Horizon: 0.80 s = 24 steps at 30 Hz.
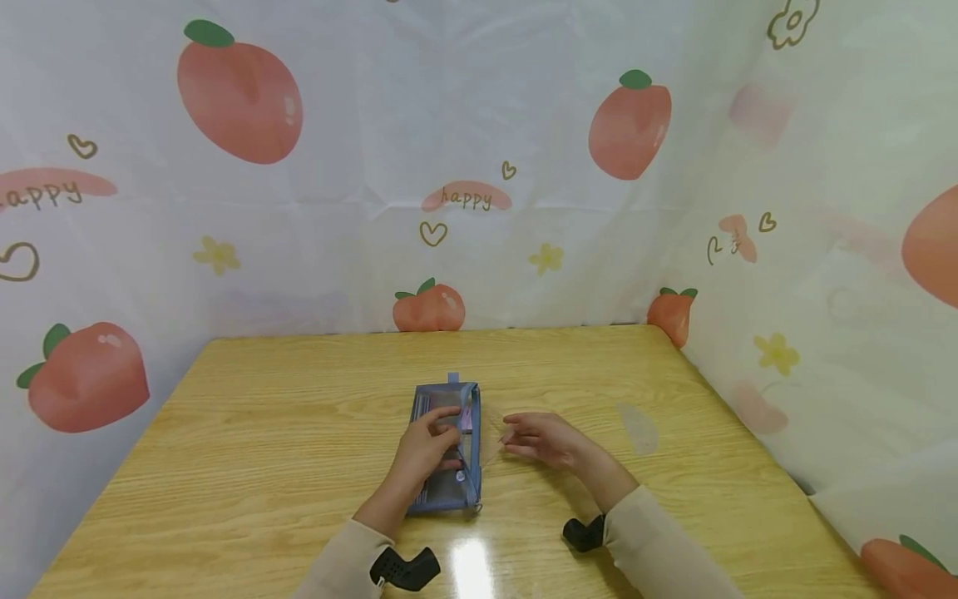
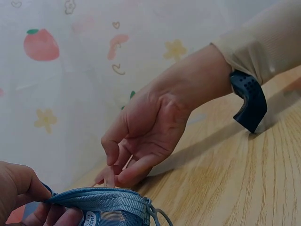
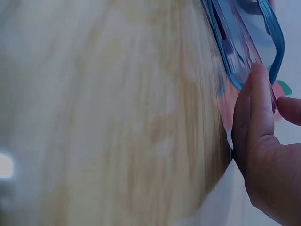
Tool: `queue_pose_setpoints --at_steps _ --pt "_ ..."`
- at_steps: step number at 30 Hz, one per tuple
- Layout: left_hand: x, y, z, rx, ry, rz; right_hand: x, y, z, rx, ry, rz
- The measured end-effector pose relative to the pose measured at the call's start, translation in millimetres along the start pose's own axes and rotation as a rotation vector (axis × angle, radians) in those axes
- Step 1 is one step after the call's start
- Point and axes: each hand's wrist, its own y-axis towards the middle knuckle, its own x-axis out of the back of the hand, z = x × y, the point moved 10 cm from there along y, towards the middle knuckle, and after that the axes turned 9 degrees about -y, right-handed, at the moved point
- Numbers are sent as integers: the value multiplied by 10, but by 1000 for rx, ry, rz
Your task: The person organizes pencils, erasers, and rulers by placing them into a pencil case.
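A blue pencil case (image 1: 441, 502) with a see-through face lies on the table, its zip undone along the right side. My left hand (image 1: 422, 453) is over it and pinches the edge of the opening between thumb and fingers, seen close in the left wrist view. Inside show a pink item (image 1: 467, 418) and several slim things. At the right of the opening, my right hand (image 1: 545, 438) pinches the corner of a clear set square (image 1: 491, 443) between thumb and fingers. The right wrist view shows its thin pinkish edge (image 3: 250, 44) reaching into the case's mouth.
On the wooden table (image 1: 284, 433), to the right of my right hand, lies a clear half-round piece (image 1: 639, 429) like a protractor. A fruit-print cloth (image 1: 337, 166) hangs behind the table and along its right side. Black wrist mounts (image 1: 407, 569) sit at both cuffs.
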Motion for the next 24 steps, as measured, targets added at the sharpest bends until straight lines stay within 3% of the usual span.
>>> queue_pose_setpoints --at_steps 14,24 --pt "-4 -5 -15 9 -3 1 -172 125 -9 -12 9 -50" --pt "-1 4 -9 10 -7 2 -240 161 8 -31 -78 -94"
